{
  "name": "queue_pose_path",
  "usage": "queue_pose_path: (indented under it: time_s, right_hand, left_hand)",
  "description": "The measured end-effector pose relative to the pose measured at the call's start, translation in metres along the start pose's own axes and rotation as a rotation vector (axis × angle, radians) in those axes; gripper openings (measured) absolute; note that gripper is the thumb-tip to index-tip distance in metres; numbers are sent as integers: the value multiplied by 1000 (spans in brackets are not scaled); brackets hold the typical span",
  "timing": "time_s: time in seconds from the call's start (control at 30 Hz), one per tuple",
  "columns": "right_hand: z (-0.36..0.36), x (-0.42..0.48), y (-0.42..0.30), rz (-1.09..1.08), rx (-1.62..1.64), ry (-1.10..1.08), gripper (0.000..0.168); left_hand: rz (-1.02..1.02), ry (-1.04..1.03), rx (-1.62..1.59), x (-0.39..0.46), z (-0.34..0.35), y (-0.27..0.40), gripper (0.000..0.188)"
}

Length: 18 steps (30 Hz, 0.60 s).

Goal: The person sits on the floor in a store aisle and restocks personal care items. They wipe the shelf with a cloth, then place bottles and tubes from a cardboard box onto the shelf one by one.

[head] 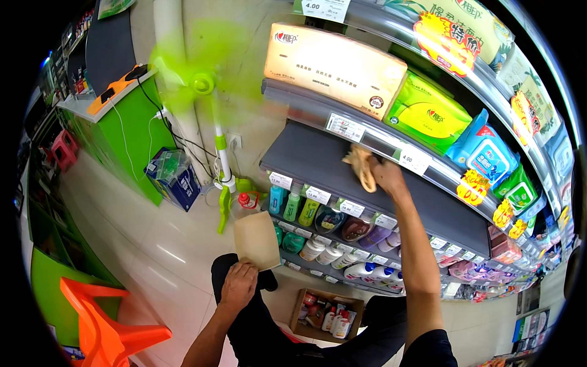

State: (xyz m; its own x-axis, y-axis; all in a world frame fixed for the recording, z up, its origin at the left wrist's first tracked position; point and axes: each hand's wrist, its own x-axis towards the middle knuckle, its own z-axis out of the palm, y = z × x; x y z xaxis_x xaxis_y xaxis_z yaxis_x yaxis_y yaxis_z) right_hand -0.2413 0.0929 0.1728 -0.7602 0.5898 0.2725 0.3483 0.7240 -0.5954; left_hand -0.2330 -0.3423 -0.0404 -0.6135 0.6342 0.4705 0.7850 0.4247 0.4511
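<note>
My right hand (387, 176) reaches onto a dark grey metal shelf (312, 147) and grips a crumpled tan cloth (363, 167), which lies against the shelf surface. My left hand (239, 283) rests near my knee, its fingers on the lower edge of a tan, squarish flat-faced object (257, 241); what it is exactly I cannot tell. Tissue packs stand on the shelf above, a large beige one (330, 69) and a green one (426, 112). Bottles, such as a blue one (276, 199), line the shelf below.
An open cardboard box (305, 328) of bottles stands on the floor between my legs. A green fan (202, 82) spins beside the shelving. An orange plastic stool (105, 325) is at lower left, a green counter (124, 133) behind. Near the fan's base sits a red-capped container (246, 202).
</note>
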Motion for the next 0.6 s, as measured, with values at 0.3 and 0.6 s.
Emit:
queue_pose_path:
  time_s: [0.3,0.6]
  right_hand:
    - [29,-36,13,-342,-666,60,42]
    - [155,6,-148,-403,-245,-178,30]
  left_hand:
    - [0,-14,-46,5,-3,2,10]
    - [19,-22,-34,7,4,0,11]
